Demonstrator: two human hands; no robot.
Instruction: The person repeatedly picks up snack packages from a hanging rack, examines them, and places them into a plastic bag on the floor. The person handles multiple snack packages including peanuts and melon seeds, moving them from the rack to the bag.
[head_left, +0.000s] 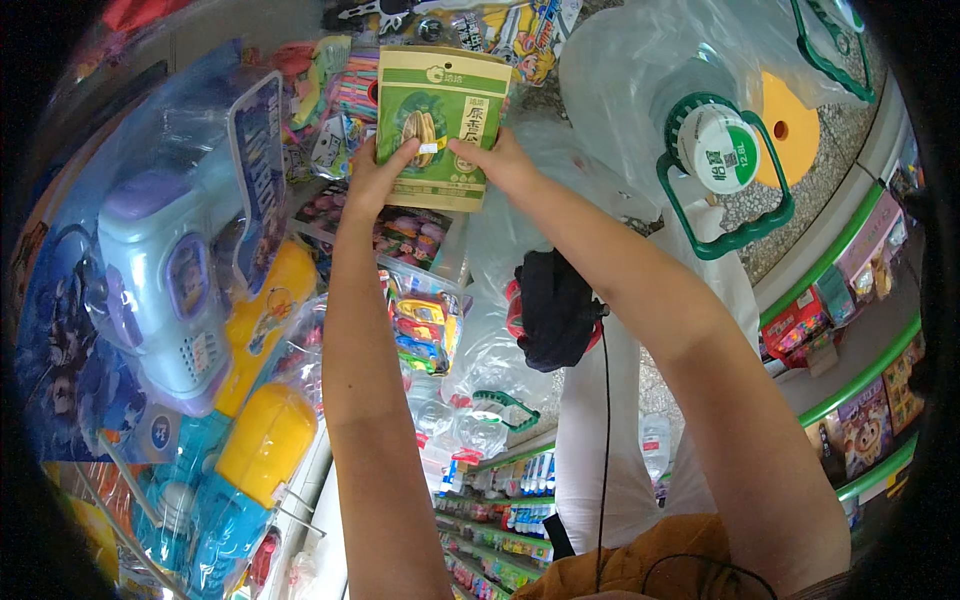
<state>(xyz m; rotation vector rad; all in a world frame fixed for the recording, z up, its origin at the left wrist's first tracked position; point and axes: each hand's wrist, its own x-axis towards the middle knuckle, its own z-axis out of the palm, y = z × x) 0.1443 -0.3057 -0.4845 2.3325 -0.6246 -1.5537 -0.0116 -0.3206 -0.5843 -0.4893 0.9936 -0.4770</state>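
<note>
A green and cream snack pouch (435, 82) with pictured sunflower seeds, a hang hole and a small white sticker is held upright in front of me. My left hand (379, 176) grips its left edge, thumb on the front. On the right edge, my right hand (499, 161) holds it the same way, its thumb close to the sticker. The fingers behind the pouch are hidden. Packaged small toys (360, 90) lie just beyond my left hand, and printed cards (412, 236) lie below the pouch.
Large water bottles with green handles (724, 150) stand at the upper right beside a yellow disc (795, 139). Bagged blue toys (161, 285) and yellow toy parts (266, 442) hang at the left. Green-edged shelves (862, 367) with goods curve along the right. A black pouch (555, 311) hangs by my right forearm.
</note>
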